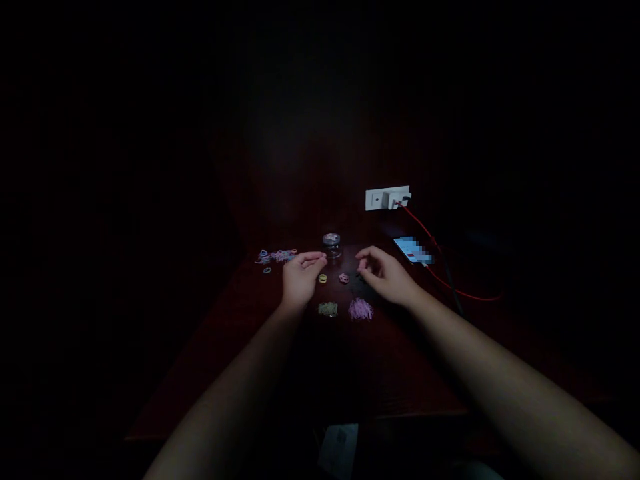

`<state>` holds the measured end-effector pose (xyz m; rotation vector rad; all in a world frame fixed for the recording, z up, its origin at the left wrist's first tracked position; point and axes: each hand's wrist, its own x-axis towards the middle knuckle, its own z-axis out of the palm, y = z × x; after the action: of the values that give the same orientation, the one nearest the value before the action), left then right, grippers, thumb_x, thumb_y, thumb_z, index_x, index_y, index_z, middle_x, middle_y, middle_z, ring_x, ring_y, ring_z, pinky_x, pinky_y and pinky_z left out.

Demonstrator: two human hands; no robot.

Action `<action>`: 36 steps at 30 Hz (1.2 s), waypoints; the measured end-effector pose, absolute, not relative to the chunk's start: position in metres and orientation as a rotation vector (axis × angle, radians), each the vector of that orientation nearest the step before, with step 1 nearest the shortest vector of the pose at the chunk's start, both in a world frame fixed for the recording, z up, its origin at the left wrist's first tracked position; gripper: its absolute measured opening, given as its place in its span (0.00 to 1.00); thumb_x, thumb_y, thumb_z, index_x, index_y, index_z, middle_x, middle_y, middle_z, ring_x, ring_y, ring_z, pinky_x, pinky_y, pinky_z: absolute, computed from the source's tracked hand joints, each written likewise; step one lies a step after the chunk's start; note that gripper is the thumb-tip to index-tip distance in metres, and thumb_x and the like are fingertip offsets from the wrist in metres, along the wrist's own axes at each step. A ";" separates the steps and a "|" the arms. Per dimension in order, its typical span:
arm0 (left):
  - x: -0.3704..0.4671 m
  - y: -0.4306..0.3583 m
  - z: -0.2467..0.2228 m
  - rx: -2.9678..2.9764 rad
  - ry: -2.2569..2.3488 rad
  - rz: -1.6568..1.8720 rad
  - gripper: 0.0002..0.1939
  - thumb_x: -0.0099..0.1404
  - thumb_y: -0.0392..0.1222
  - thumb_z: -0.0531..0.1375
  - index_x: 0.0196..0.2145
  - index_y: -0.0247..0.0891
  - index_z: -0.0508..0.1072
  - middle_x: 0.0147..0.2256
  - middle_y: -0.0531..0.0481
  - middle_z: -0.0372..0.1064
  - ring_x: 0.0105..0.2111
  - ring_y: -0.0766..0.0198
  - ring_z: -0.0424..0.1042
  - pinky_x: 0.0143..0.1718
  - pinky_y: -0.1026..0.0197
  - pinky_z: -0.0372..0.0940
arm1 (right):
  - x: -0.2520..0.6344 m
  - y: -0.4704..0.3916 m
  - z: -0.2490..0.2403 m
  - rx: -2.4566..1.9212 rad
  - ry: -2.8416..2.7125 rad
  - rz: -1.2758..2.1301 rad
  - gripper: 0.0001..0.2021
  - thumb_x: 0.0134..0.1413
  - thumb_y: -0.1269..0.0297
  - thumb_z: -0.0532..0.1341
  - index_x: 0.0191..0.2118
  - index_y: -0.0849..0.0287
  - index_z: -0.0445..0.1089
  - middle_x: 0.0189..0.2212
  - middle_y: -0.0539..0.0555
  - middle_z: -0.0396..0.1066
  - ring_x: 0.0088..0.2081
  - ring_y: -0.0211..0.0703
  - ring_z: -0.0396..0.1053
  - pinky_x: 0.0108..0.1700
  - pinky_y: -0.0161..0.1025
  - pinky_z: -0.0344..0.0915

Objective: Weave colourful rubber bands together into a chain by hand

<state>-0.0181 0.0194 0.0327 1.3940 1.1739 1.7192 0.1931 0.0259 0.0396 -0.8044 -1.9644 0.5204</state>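
My left hand [301, 275] is raised over the table, thumb and forefinger pressed together; whatever sits in the pinch is too small to make out. Facing it, my right hand [385, 273] has curled fingers, with a gap between forefinger and thumb. Between the hands lie a small yellow bundle of bands [323, 279] and a small pink bundle [343, 278]. Closer to me are a pile of green bands [328, 309] and a pile of purple bands [361, 309]. Beyond the left fingertips stands a small clear jar [331, 245].
A mixed heap of coloured bands [277, 256] lies left of my left hand, with one loose band [267, 271] nearby. On the right rests a lit phone [413, 250], its red cable [425, 230] running to a wall socket [376, 199]. The surroundings are very dark.
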 end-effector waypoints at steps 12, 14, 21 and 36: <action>0.027 -0.004 0.005 1.630 1.088 1.777 0.10 0.56 0.38 0.65 0.36 0.37 0.70 0.35 0.46 0.77 0.37 0.61 0.78 0.36 0.62 0.72 | 0.184 0.013 0.021 -0.710 -1.968 0.343 0.07 0.56 0.66 0.58 0.41 0.58 0.67 0.29 0.52 0.68 0.26 0.37 0.64 0.28 0.35 0.61; 0.027 -0.005 0.006 1.627 1.087 1.768 0.11 0.56 0.37 0.65 0.36 0.38 0.70 0.35 0.46 0.77 0.37 0.61 0.78 0.36 0.62 0.72 | 0.184 0.011 0.023 -0.699 -1.947 0.310 0.06 0.56 0.66 0.58 0.40 0.57 0.68 0.30 0.52 0.68 0.28 0.38 0.64 0.30 0.36 0.62; 0.028 -0.007 0.010 1.686 1.053 1.775 0.11 0.55 0.35 0.66 0.37 0.37 0.70 0.35 0.46 0.77 0.37 0.62 0.78 0.35 0.64 0.72 | 0.185 0.009 0.027 -0.681 -1.945 0.255 0.04 0.57 0.67 0.58 0.32 0.58 0.68 0.30 0.54 0.69 0.32 0.42 0.67 0.36 0.40 0.64; 0.018 0.002 0.005 1.850 1.094 1.775 0.11 0.56 0.36 0.65 0.38 0.37 0.71 0.35 0.46 0.77 0.37 0.62 0.77 0.34 0.63 0.70 | 0.191 0.014 0.024 -0.716 -1.959 0.217 0.04 0.55 0.67 0.58 0.30 0.58 0.68 0.29 0.54 0.69 0.31 0.42 0.66 0.35 0.39 0.63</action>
<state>0.0178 0.0019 0.0046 1.8496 1.0940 1.7749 0.1908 0.0145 0.0235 -0.7157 -1.9593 0.2172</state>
